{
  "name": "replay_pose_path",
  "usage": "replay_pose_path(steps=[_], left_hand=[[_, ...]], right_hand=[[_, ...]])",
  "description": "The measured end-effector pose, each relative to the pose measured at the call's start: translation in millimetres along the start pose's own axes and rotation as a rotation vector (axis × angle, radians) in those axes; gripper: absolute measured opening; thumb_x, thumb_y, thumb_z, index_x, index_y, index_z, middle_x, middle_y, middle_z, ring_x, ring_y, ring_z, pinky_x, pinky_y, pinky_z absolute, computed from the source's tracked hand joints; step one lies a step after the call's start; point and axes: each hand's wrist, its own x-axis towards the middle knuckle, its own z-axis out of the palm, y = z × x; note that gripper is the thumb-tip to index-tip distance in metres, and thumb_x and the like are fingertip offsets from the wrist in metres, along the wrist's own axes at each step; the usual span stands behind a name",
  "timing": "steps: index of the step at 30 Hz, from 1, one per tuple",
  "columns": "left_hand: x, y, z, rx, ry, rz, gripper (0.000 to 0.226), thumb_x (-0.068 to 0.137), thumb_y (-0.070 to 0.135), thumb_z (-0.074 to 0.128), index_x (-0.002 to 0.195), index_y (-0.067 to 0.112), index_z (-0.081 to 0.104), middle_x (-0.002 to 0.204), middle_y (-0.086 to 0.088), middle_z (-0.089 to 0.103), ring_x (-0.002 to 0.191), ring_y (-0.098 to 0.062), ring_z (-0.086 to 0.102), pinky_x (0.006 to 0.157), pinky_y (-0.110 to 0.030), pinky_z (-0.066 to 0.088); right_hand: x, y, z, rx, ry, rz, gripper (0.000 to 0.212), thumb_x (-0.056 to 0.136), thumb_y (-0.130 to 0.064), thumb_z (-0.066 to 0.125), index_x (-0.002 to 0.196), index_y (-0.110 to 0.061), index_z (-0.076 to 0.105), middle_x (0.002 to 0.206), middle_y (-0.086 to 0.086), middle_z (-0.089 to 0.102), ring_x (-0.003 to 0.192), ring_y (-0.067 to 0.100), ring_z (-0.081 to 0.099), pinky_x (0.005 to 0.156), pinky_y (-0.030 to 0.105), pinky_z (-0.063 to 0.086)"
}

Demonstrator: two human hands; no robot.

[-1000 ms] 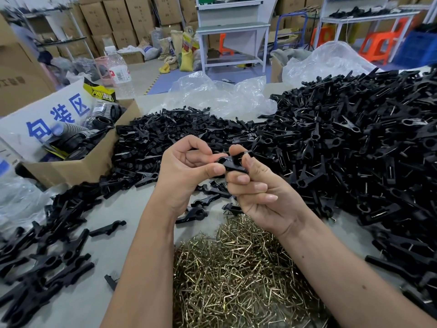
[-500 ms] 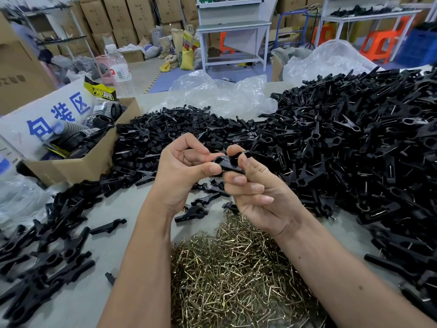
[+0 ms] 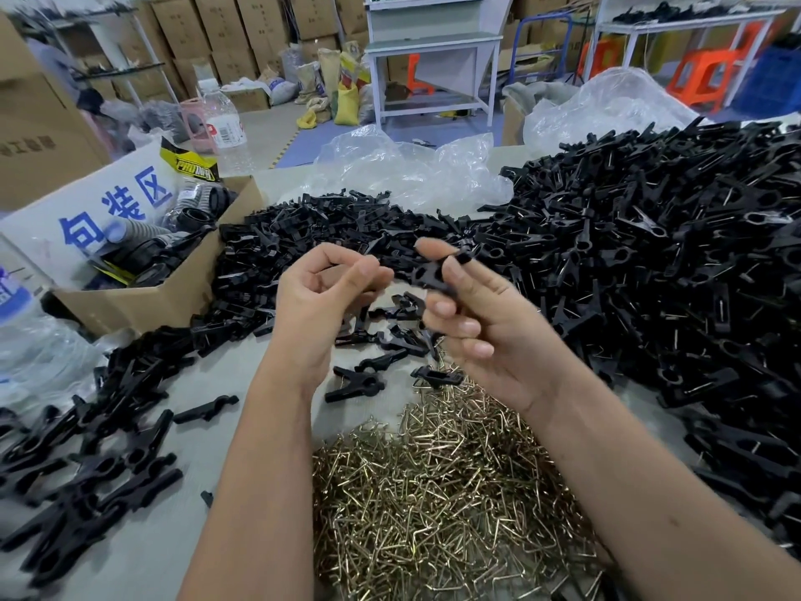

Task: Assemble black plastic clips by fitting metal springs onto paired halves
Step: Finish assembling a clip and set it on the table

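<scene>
One black clip [image 3: 427, 275] pinched by right hand [image 3: 485, 331] fingers [image 3: 435, 249].
</scene>
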Motion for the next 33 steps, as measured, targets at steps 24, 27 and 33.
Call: replay_pose_path(steps=[24,27,33], left_hand=[[10.5,-20.6,-31.8,0.896,0.199,-0.203,0.021,0.082,0.019,0.085,0.076,0.026,0.067,0.081,0.005,0.071,0.075,-0.008,0.064,0.059,-0.021,0.04],[12.3,-22.5,-30.8,0.793,0.221,-0.223,0.017,0.085,0.02,0.083,0.08,0.022,0.067,0.082,0.005,0.074,0.078,-0.012,0.068,0.066,-0.028,0.047],[10.8,-20.1,-25.3,0.47,0.207,-0.184,0.025,0.079,0.017,0.089,0.091,0.019,0.067,0.067,0.011,0.065,0.058,-0.002,0.059,0.055,-0.016,0.047]], right_hand=[[14.1,35.7,11.5,-1.952,-0.059,-0.214,0.024,0.088,-0.028,0.081,0.109,-0.026,0.07,0.107,-0.01,0.055,0.111,0.013,0.032,0.099,0.035,0.042],[14.0,34.8,10.8,-1.954,-0.106,-0.226,0.017,0.088,-0.02,0.081,0.099,-0.023,0.068,0.096,-0.013,0.058,0.103,0.01,0.037,0.092,0.034,0.043],[13.2,27.4,4.1,-1.522,0.251,-0.391,0.013,0.098,-0.012,0.068,0.109,-0.019,0.071,0.093,-0.014,0.065,0.09,0.004,0.061,0.078,0.018,0.051]])
